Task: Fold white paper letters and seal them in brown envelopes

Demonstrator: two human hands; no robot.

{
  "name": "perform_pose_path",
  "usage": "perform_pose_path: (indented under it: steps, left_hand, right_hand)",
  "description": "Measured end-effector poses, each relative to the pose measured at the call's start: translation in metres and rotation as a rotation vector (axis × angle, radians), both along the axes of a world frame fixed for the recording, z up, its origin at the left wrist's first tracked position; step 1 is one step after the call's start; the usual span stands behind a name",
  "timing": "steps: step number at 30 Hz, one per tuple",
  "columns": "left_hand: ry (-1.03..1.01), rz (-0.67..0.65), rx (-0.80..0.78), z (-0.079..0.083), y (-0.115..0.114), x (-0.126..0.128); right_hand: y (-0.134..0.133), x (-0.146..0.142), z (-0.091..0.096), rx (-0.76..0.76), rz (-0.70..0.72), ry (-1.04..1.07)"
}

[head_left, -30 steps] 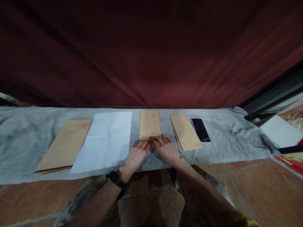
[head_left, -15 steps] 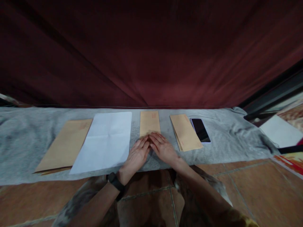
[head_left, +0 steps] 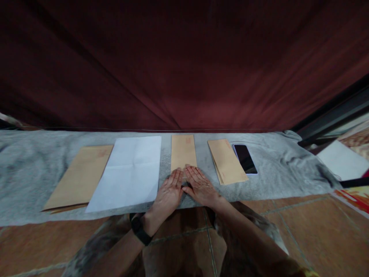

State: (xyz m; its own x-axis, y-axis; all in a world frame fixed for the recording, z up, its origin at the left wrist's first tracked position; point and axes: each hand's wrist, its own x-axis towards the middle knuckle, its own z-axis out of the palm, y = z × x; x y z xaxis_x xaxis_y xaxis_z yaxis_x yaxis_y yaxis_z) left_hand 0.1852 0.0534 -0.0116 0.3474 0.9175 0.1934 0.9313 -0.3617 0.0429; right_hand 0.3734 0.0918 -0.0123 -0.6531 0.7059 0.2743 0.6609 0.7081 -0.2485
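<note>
One middle envelope (head_left: 183,152) lay under the fingers of your left hand (head_left: 168,193) and right hand (head_left: 202,189)

Half a second earlier, your fingers were bent and your fingertips met over the envelope; now they had straightened and flattened, and a slim gap had opened between the two sets of fingertips, showing a strip of brown paper. The other things on the grey cloth (head_left: 276,165) had stayed where they were.

The middle envelope lay flat, its red print at the far end; you could not tell from this view whether anything was in it. To its right sat a pile of brown envelopes (head_left: 229,163), slightly fanned at the near corner, with a phone (head_left: 245,159) just beside it. To its left lay white paper (head_left: 128,173) with crease lines, and beyond that a stack of larger brown envelopes (head_left: 80,173). The contents of these could not be told either.

Both your hands were palm down, fingers stretched out and held close together, gripping nothing. Their fingertips rested on the near end of the middle envelope, and most of it stretched away beyond them. Your right thumb pointed in toward your left hand.
</note>
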Motion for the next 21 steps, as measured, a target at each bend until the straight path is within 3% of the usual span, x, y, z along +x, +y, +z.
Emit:
perform_pose_path:
  steps: [10,21]
  left_hand:
    - [0.074,-0.012,-0.064,0.003,0.002,-0.013]
    - [-0.035,-0.040,-0.096,0.023,0.011,-0.021]
  right_hand:
    - [-0.002,0.014,0.000,-0.011,-0.038,-0.052]
    - [0.016,0.016,0.015,-0.069,-0.051,0.010]
